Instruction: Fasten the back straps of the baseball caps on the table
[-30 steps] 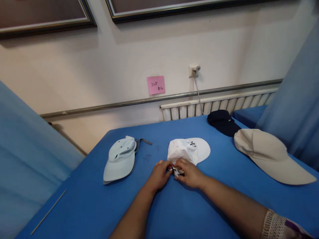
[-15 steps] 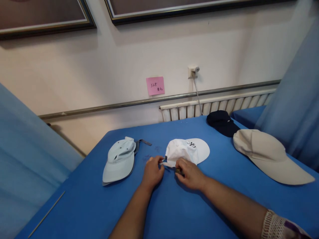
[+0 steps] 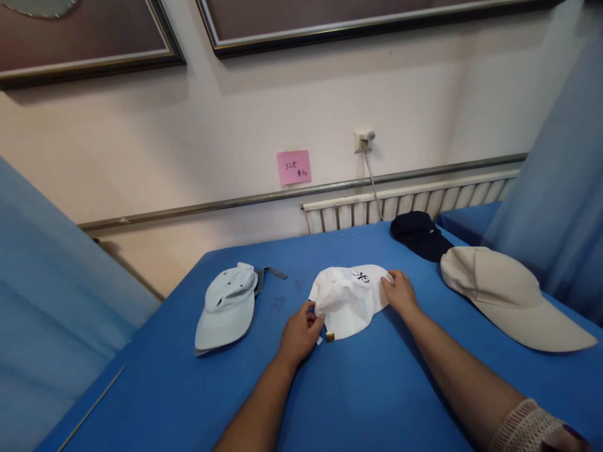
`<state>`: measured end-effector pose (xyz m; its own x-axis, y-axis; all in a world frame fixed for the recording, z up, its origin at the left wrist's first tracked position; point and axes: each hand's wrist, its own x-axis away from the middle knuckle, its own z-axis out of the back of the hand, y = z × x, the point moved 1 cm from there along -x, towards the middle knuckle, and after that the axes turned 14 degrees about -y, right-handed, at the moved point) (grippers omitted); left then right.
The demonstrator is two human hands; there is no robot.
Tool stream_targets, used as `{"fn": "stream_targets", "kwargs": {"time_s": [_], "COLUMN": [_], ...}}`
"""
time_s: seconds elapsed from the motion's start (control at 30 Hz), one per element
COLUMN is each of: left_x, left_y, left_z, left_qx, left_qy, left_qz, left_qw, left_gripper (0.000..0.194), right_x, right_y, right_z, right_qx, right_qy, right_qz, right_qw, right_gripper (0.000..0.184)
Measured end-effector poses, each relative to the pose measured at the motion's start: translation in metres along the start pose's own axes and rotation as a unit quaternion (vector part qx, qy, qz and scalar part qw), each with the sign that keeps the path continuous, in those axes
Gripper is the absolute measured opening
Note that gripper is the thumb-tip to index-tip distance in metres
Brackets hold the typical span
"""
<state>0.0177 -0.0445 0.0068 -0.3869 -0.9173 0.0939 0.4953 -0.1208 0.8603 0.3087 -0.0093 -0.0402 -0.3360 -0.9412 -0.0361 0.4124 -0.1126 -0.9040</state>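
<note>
A white cap (image 3: 346, 298) with black lettering lies on the blue-covered table (image 3: 358, 395), its brim pointing right. A brass-coloured buckle (image 3: 330, 336) shows at its near edge, with the strap parted from it. My left hand (image 3: 301, 333) is closed on the cap's back edge at the left, thumb and fingers pinching the fabric. At the other end, my right hand (image 3: 399, 292) grips the brim's right edge, thumb on top. The fingertips under the brim are hidden.
A pale blue cap (image 3: 228, 307) with a loose dark strap lies left. A navy cap (image 3: 419, 233) and a beige cap (image 3: 499, 285) sit at the right. A thin stick (image 3: 92, 408) lies along the left edge. Blue curtains (image 3: 61, 301) hang at both sides.
My right hand has let go of the buckle at the cap's near edge and moved right to the brim. The near side of the cap is spread toward me, exposing the buckle.
</note>
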Motion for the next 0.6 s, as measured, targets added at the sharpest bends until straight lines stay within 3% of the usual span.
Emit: {"fn": "stream_targets", "kwargs": {"time_s": [0.13,0.3,0.37,0.47,0.6], "left_x": [-0.005,-0.009,-0.010,-0.010,-0.012], "left_y": [-0.002,-0.006,-0.008,-0.012,-0.019], "left_z": [-0.011,0.009,0.019,0.033,0.048], "left_qx": [0.199,0.424,0.471,0.512,0.556], "left_qy": [0.009,0.062,0.088,0.120,0.173], "left_qz": [-0.038,-0.027,-0.033,-0.047,-0.053], "left_qw": [0.979,0.903,0.877,0.849,0.811], "left_gripper": [0.063,0.060,0.060,0.057,0.046], "right_x": [-0.011,-0.002,0.006,0.014,0.014], "right_y": [0.009,0.002,-0.002,-0.006,-0.011], "right_z": [0.004,-0.004,-0.008,-0.012,-0.011], "right_qx": [-0.045,-0.161,-0.246,-0.393,-0.513], "right_qy": [-0.022,-0.116,-0.186,-0.272,-0.253], "right_qz": [-0.043,-0.065,-0.068,-0.088,-0.096], "right_qw": [0.998,0.978,0.949,0.874,0.815], "right_gripper": [0.037,0.034,0.031,0.022,0.018]}}
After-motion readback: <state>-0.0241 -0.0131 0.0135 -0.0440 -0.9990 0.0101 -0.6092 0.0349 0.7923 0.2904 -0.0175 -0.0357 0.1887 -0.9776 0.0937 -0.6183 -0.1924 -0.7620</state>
